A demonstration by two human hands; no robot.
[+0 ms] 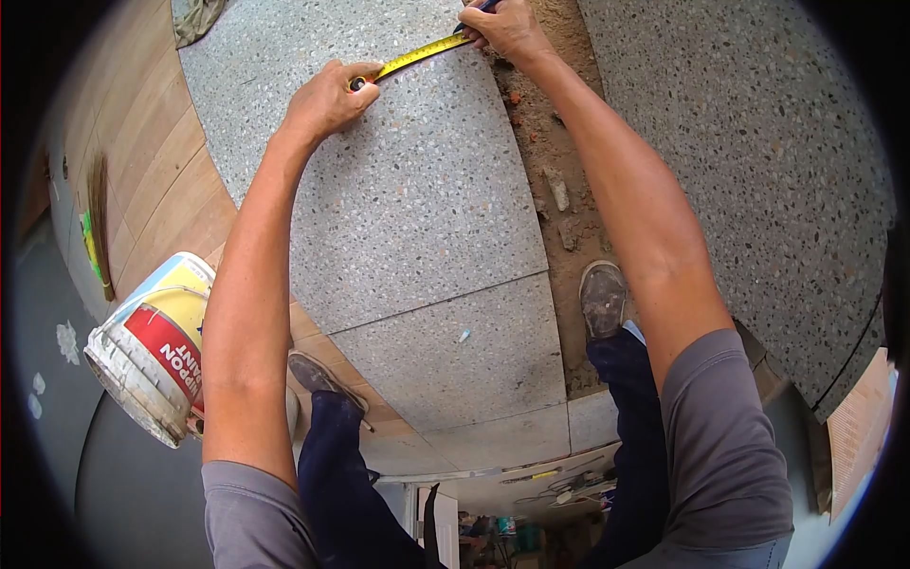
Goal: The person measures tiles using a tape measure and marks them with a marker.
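Observation:
A yellow tape measure is stretched between my hands, low over the grey speckled tile. Its left part is pinched in my left hand, where a small round black and yellow piece shows between thumb and fingers. At the tile's right edge, my right hand has its fingers closed on the other part of the tape. A dark blue thing also shows in that hand, mostly hidden by the fingers and the frame edge.
A strip of bare dirt with rubble runs between the tile and a darker speckled slab. On the left are a paint bucket, a brush-like bundle of bristles and wood-look tiles. A cloth lies at top left.

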